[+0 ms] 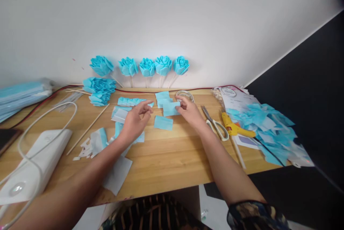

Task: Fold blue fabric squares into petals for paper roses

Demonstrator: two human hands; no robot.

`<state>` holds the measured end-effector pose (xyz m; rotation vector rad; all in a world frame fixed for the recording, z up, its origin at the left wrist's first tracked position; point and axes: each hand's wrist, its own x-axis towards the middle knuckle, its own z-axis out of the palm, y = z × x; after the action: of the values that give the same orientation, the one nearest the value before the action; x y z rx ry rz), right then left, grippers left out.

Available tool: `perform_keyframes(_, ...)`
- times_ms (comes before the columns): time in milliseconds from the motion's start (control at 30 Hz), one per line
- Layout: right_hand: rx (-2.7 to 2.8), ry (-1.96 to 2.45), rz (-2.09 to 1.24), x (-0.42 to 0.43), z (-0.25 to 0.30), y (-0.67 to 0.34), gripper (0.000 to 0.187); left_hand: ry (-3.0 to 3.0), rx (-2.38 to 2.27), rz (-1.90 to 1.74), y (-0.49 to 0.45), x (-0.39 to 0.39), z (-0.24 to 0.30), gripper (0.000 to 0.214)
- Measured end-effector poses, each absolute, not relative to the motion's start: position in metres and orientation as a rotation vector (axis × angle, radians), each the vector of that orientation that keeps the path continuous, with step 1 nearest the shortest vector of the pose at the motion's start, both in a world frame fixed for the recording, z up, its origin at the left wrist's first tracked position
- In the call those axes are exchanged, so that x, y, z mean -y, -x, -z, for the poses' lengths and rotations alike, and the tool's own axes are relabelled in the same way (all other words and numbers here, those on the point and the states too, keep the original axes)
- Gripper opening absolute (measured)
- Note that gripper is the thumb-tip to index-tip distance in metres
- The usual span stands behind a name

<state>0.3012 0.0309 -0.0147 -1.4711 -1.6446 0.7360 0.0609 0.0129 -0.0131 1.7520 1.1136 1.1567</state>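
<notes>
My right hand (188, 111) pinches a light blue paper piece (171, 108) just above the wooden table (172, 158). My left hand (136, 119) hovers a little to the left with its fingers curled toward that piece; I cannot make out anything in them. A loose blue square (163, 122) lies on the table between the two hands. More blue cut pieces (163, 97) lie just behind, and others (126, 101) sit by my left hand.
Several blue paper flowers (147, 66) on sticks lean against the wall; more (99, 86) lie at the left. Scissors (215, 124), a yellow glue gun (236, 127) and a scrap pile (264, 126) lie to the right. A tape roll (185, 94), wooden skewer (87, 129), white device (34, 162).
</notes>
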Motion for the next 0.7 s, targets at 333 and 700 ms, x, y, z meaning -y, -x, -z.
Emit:
perform_keyframes(333,1.987,1.884,-0.161,-0.018,0.008,-0.293,0.043,-2.393,-0.944,-0.915,-0.065,-0.010,0.027,0.033)
perform_keyframes(700,2.119,1.857,-0.120,-0.011,0.005,-0.285,0.034,-2.598,-0.842,-0.607,-0.065,-0.003,0.022,0.046)
